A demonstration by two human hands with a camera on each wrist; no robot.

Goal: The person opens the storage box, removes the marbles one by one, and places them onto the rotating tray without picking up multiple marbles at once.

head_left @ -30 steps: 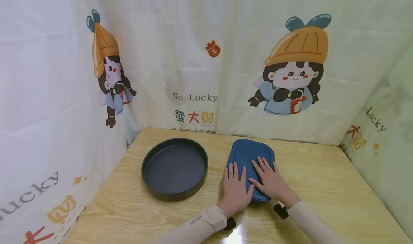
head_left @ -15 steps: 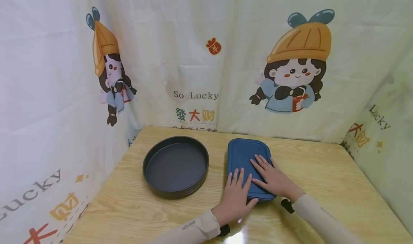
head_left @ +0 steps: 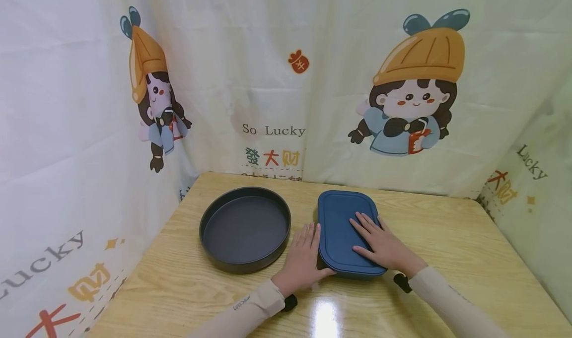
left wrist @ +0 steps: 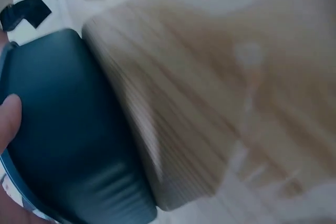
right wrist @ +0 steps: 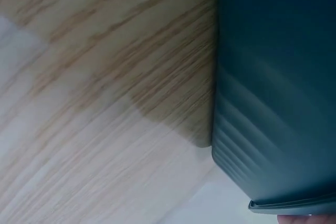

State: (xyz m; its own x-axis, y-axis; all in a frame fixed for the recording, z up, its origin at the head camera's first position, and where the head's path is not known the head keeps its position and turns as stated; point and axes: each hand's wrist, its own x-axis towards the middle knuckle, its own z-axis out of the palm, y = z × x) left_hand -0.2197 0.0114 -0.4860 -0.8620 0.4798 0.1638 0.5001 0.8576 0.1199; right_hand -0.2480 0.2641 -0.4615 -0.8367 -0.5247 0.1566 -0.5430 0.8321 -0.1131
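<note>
A blue rectangular lidded box lies on the table to the right of a round dark pan. My right hand rests on the right part of the lid, fingers spread and straight. At the left side of the box is my left hand, its fingers straight and pointing forward along the edge. Its thumb reaches toward the near left corner. In the left wrist view, the thumb overlaps the box's side wall. The right wrist view shows the box's ribbed side, with a fingertip at the rim.
The round dark pan with a low wall stands on the wooden table, just left of my left hand. A printed curtain hangs behind the table and along both sides.
My left hand has slid off the lid to the box's left side. The box has turned slightly, while my right hand stays on the lid.
</note>
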